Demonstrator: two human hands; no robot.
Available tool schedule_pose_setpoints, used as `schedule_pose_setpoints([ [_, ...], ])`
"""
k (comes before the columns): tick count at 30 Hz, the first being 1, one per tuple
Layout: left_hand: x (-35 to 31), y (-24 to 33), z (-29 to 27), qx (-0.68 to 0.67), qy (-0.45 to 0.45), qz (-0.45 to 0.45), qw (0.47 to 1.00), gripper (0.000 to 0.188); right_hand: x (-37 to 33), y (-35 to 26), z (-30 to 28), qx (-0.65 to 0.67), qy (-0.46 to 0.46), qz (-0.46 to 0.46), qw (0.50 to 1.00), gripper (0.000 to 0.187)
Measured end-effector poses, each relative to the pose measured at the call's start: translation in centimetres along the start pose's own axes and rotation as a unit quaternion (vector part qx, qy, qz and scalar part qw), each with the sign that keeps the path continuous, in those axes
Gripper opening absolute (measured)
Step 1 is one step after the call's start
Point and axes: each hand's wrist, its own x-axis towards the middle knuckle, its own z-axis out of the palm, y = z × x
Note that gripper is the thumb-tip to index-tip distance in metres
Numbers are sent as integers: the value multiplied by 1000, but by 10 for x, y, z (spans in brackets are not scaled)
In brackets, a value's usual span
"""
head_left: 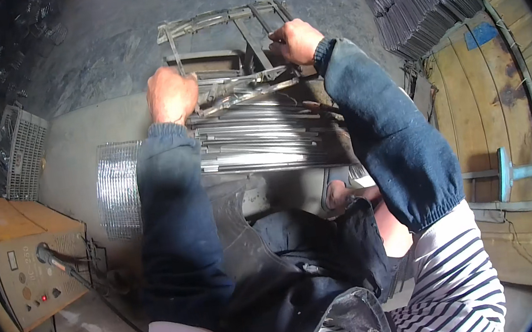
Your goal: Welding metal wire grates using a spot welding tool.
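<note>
A metal frame of flat bars and crosspieces (213, 20) lies ahead of me over the work area. My left hand (171, 97) is closed at its near left corner, beside an upright thin bar; the fingertips are partly hidden. My right hand (296, 42) is closed on the frame's right side, thumb and fingers around a bar. Between and just below the hands, loose-looking rods and brackets (248, 96) cross at angles. Nearer to me is a pile of shiny thin metal rods (256, 137), lying side by side.
An orange welding machine (34, 258) with a cable stands at the left. Wire mesh panels (121, 189) lie beside my left forearm. Tall stacks of mesh (421, 1) stand at the far right. A yellowish panel (479, 109) with a light-blue metal bracket (506, 174) is on the right.
</note>
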Motion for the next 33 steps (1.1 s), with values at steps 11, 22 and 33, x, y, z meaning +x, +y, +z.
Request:
schedule_pose_setpoints([
  [11, 4, 0, -1, 16, -14, -15, 1000, 37, -111, -40, 75, 20, -21, -205, 978, 50],
  [22, -1, -53, 5, 2, 32, 34, 999, 33, -123, -65, 108, 104, 9, -206, 973, 22],
  [33, -3, -18, -9, 11, 54, 42, 998, 39, -118, -88, -158, -130, 260, -219, 931, 16],
])
